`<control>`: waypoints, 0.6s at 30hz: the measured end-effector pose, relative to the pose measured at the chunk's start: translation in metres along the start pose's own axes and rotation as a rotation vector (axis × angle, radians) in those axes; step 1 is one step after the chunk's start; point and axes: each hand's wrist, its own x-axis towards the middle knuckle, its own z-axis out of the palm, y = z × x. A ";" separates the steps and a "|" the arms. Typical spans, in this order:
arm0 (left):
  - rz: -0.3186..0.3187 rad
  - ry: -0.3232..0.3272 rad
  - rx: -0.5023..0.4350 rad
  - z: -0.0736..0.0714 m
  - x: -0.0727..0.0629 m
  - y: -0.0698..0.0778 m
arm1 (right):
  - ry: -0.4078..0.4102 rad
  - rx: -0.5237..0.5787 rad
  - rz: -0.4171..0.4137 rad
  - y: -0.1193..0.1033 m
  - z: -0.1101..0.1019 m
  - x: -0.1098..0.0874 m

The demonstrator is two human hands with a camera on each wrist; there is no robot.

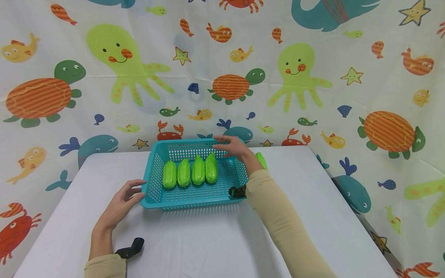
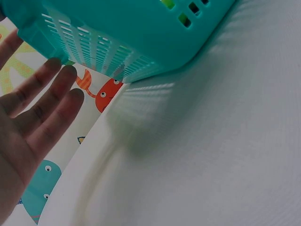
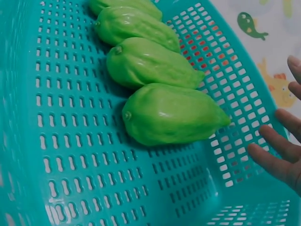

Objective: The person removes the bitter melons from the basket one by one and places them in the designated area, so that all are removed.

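Observation:
A turquoise plastic basket [image 1: 194, 202] with perforated walls stands on the white table. Several glossy green, ridged, gourd-like vegetables [image 1: 198, 172] lie side by side in its left and middle part. My left hand [image 1: 119, 202] is at the basket's left end, fingertips right at the rim; its fingers [image 2: 56, 113] show spread in the left wrist view. Over the back right part of the basket hovers my right hand [image 1: 233, 148], fingers extended and nothing held. In the right wrist view, its fingers [image 3: 275, 160] are apart from the nearest vegetable [image 3: 171, 115].
Another green vegetable [image 1: 261, 160] lies on the table [image 1: 295, 216] just right of the basket, partly hidden by my right arm. A curtain [image 1: 208, 58] printed with sea animals hangs behind the table and along its sides.

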 end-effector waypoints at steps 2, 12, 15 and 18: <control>0.000 0.002 0.004 0.000 0.000 -0.001 | -0.003 0.006 0.005 0.002 0.001 0.000; -0.007 0.004 0.010 0.000 -0.001 0.001 | -0.034 0.028 0.025 0.010 0.004 0.003; -0.001 0.002 0.011 0.000 -0.001 0.001 | -0.041 0.021 0.031 0.009 0.005 0.002; 0.001 0.006 0.017 0.000 0.000 0.000 | -0.045 0.010 0.032 0.007 0.005 0.002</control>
